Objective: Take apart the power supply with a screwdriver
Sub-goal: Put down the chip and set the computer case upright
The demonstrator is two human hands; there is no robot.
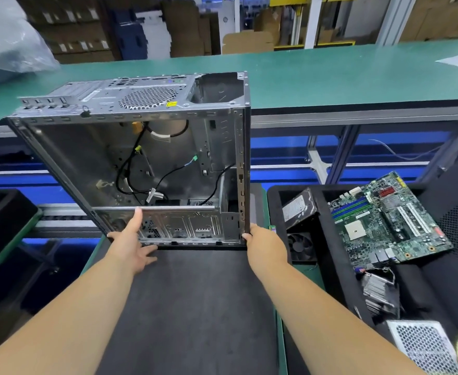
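Over a black mat (190,307), left hand (130,244) and right hand (265,246) grip the case (141,147).

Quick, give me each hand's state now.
Left hand: grips the computer case at its near edge, thumb up.
Right hand: grips the case's near right corner.

Left hand (130,244) and right hand (265,246) hold the computer case (146,147) upright
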